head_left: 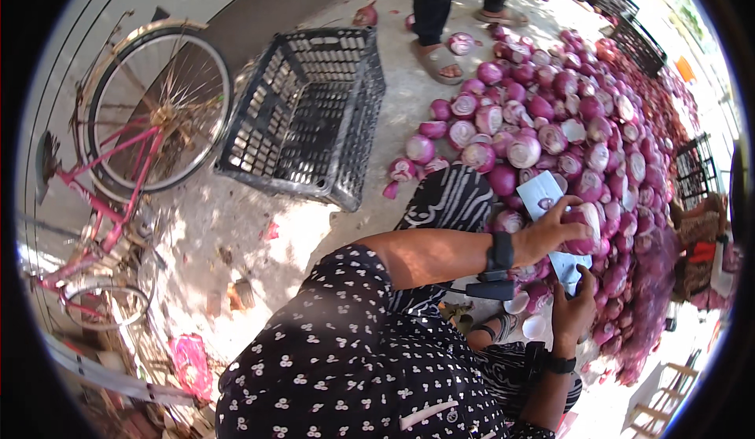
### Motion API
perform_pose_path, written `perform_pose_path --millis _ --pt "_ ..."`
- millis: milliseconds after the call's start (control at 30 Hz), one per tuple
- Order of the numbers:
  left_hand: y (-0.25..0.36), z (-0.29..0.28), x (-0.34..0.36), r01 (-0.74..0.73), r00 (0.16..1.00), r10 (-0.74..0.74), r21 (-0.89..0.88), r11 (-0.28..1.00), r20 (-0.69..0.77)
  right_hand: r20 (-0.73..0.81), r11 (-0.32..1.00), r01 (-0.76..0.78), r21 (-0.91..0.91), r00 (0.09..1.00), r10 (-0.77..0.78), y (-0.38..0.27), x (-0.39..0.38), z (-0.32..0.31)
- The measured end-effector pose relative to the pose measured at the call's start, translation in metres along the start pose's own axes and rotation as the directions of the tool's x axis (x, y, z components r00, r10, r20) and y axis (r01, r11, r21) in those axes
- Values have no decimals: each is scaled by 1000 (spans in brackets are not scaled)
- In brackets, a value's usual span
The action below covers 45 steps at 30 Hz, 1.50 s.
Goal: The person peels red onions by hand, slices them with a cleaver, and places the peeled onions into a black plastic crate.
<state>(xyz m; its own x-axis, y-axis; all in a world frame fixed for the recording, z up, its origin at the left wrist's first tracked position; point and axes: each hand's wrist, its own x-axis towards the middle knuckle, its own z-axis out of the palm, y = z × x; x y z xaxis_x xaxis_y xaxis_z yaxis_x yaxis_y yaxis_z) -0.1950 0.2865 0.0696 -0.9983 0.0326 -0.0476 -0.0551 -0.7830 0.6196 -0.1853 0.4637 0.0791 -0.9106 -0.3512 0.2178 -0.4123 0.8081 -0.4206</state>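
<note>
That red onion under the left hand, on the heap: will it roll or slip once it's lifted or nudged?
Probably rolls: the onion is round and sits on a sloped heap of onions. Its papery, peeling skin may slide under the left hand. Neighbours could tumble too. The right hand holds a pale sheet beside it.

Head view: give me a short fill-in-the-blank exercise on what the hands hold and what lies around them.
1. The left hand grips a red ____ over the pile of onions.
2. The right hand touches the lower end of a flat pale ____.
3. The black plastic crate beside the pile lies tipped on its ____.
4. Left of the crate stands a ____ bicycle.

Missing words: onion; blade; side; pink
</note>
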Motion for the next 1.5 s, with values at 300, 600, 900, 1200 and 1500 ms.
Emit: perform_pose_path --millis 300,600,900,1200,1500 --pt "2 -5 17 -162 962 240 436 885 -129 116 975 -49 215 993 24 7 3 7" --pt "15 -15 26 -293 866 443 485 824 -230 158 927 -87 364 987 30 22 10 7" --pt "22 -25 38 -358 704 615 570 740 -356 136 970 -43 238 991 11 44 8 -8" --pt "24 -44 46 -366 631 641 562 742 -437 23 962 11 271 1000 -18 42 6 -22" --pt "45 -37 9 -224 914 218 23 974 -342 32 753 -222 619 966 258 38 12 -20"
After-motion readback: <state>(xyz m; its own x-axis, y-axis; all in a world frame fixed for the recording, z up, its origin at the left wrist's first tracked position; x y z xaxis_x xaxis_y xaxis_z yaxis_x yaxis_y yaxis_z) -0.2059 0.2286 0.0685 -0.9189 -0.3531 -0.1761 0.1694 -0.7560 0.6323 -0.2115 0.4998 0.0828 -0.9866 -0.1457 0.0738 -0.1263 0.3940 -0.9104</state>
